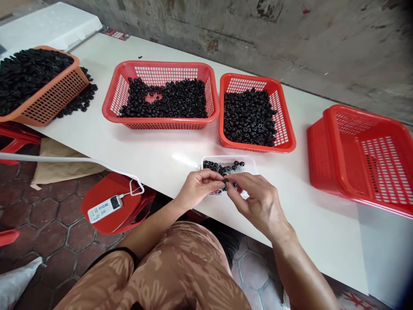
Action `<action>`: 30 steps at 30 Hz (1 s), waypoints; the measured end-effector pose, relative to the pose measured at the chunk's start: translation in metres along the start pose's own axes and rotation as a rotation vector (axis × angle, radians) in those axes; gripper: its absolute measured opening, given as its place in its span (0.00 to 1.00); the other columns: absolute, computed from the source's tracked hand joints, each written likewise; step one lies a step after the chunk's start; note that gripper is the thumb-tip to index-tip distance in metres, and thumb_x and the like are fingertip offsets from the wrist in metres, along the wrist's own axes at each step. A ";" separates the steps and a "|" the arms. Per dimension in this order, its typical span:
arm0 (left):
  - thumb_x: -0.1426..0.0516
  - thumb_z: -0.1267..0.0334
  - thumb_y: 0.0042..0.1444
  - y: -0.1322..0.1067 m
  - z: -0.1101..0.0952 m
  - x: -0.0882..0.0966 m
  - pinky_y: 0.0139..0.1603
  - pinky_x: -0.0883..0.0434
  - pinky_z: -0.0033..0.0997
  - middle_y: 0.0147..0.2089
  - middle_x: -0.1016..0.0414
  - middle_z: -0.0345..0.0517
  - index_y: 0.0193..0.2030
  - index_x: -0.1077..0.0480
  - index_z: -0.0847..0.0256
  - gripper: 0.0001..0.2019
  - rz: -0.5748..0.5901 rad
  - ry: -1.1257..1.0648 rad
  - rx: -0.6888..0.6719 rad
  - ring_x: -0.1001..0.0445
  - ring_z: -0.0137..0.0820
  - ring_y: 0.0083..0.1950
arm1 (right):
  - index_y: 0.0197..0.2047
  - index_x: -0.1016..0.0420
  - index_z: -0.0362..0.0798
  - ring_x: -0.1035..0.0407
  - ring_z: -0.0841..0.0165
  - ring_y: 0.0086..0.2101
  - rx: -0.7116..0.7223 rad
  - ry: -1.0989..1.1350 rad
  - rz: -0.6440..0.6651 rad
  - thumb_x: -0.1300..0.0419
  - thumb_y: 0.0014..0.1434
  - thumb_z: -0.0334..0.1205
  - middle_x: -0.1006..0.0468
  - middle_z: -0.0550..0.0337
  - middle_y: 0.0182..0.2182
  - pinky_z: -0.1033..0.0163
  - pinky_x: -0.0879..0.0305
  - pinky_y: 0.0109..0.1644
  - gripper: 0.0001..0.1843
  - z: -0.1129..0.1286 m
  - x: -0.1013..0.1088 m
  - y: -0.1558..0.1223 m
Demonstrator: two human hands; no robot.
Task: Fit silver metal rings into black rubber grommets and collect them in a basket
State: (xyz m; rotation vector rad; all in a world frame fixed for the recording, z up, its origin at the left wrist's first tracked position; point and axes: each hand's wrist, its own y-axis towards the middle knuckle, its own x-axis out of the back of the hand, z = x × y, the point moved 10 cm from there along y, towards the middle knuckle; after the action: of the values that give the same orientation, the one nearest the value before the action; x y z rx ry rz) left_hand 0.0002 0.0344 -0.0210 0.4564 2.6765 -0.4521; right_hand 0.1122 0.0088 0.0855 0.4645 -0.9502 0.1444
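Above a small clear plastic box (253,165), my two hands meet at the fingertips. My left hand (201,186) pinches a small black part (225,183) between thumb and forefinger. From the other side, my right hand (254,196) closes thumb and fingers on the same part, which is mostly covered by the fingertips. Inside the box lie black ring-like parts (211,165) and a heap of small shiny, clear or silvery pieces (238,169); my hands hide its front portion.
Two red baskets (161,125) (258,148) of small black parts stand behind the box. An orange basket (54,97) heaped with black pieces sits far left, some spilled beside it. Stacked red baskets (325,150) stand right. A power bank (105,209) with a white cable lies on a red stool (129,215).
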 end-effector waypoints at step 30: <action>0.33 0.62 0.56 -0.013 -0.015 0.002 0.47 0.26 0.27 0.41 0.23 0.44 0.54 0.25 0.59 0.19 -0.111 0.205 -0.205 0.25 0.29 0.42 | 0.44 0.26 0.45 0.28 0.63 0.34 0.153 -0.161 0.139 0.49 0.72 0.32 0.23 0.54 0.33 0.58 0.32 0.43 0.11 0.015 -0.019 0.008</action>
State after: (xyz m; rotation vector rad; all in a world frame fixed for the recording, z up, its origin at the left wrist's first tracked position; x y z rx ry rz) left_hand -0.0115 0.0288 -0.0060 0.3093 2.9180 -0.1651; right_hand 0.0871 0.0110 0.0806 0.5573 -1.1347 0.3110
